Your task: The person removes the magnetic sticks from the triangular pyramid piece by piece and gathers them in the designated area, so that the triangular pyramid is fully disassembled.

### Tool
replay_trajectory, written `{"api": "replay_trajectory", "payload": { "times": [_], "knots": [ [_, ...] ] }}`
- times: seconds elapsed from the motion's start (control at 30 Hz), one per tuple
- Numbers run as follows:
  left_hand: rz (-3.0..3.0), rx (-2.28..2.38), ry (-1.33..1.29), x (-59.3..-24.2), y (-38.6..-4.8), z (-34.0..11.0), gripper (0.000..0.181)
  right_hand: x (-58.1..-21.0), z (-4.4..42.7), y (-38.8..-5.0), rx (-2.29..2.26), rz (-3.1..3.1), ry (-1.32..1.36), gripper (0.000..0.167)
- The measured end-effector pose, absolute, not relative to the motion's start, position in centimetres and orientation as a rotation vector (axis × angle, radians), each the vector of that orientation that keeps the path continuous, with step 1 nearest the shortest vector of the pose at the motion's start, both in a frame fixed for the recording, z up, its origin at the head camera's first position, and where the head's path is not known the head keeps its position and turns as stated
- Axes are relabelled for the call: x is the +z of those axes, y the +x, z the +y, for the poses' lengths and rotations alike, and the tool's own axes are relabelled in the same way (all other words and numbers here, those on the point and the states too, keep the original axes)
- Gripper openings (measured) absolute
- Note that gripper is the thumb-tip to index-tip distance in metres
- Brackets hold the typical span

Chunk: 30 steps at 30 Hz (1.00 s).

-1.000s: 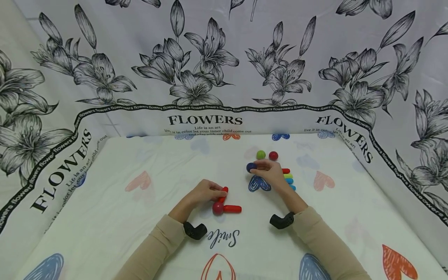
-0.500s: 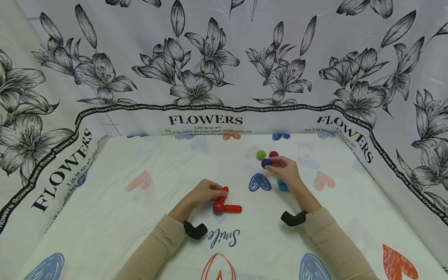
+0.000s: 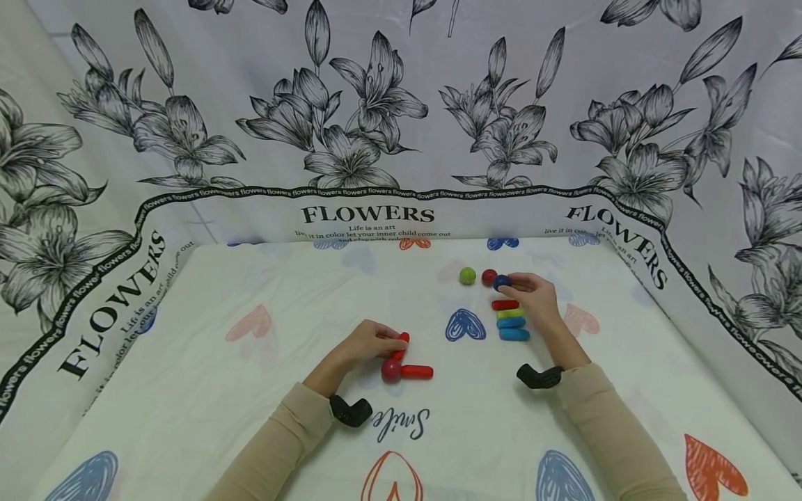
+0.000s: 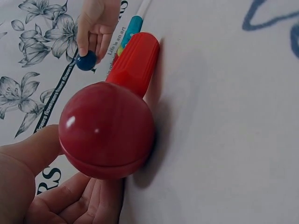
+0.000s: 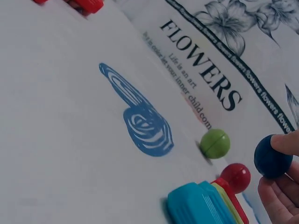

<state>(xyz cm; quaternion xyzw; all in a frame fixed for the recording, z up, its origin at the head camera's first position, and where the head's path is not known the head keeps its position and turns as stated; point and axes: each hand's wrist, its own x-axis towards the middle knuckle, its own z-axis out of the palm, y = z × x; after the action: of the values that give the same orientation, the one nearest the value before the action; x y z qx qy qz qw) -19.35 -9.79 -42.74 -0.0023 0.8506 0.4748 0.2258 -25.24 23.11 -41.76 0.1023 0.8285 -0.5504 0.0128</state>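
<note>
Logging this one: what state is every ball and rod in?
Blue ball: pinched by right hand
Angled red rod: gripped by left hand
Flat red rod: unheld, end against near red ball
Near red ball: touching flat red rod
Green ball: resting, unheld
Far red ball: resting, unheld
Row of four rods: lying side by side, unheld

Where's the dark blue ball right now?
In the head view, the dark blue ball is right of centre, held by the right hand. It's just right of the far red ball, beyond the row of coloured sticks.
</note>
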Motion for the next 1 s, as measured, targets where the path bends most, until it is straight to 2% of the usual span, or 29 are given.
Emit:
{"api": "replay_trajectory", "payload": {
  "times": [0.43,1.0],
  "knots": [
    [2.343,1.306,0.027,-42.9,-19.4,-10.1,0.033,-42.7,24.5,-27.6,-1.758,2.561,0.43,0.054],
    [2.345,1.303,-0.007,-43.1,-19.5,-9.9,0.033,-43.7,24.7,-29.6,-1.701,2.609,0.55,0.048]
  ]
}}
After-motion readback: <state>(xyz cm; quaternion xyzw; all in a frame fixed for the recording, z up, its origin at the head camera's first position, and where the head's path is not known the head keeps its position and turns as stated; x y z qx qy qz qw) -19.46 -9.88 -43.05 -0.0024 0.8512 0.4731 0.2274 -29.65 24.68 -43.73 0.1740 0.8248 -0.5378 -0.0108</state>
